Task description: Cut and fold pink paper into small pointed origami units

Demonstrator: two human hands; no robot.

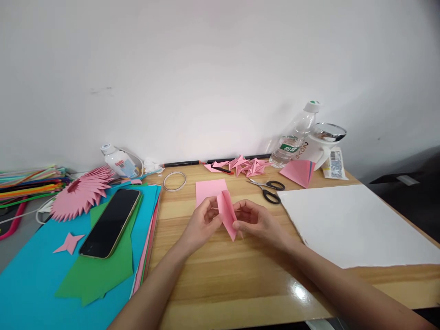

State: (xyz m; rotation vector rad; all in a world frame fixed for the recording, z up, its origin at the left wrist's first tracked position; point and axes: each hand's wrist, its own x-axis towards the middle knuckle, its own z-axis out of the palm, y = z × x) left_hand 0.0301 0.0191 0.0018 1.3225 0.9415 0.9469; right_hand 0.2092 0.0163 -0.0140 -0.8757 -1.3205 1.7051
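Note:
Between both hands, above the wooden table [206,279], a folded piece of pink paper [227,215] is held up at a tilt. My left hand [203,224] pinches its left side, thumb in front and fingers behind. On the right side, my right hand [257,222] grips the same paper near its lower edge with the thumb. Flat on the table just behind the hands lies a pink paper sheet [208,187], partly covered by them. A pair of scissors [270,189] with black handles rests beyond my right hand, blades partly spread.
Folded pink paper pieces [247,166] and pens lie along the wall. On the left, a phone [112,222] rests on green and blue paper [37,275], near a pink paper ring [82,192]. Rightward are a white board [357,224], a water bottle [294,135] and a white mug [319,146].

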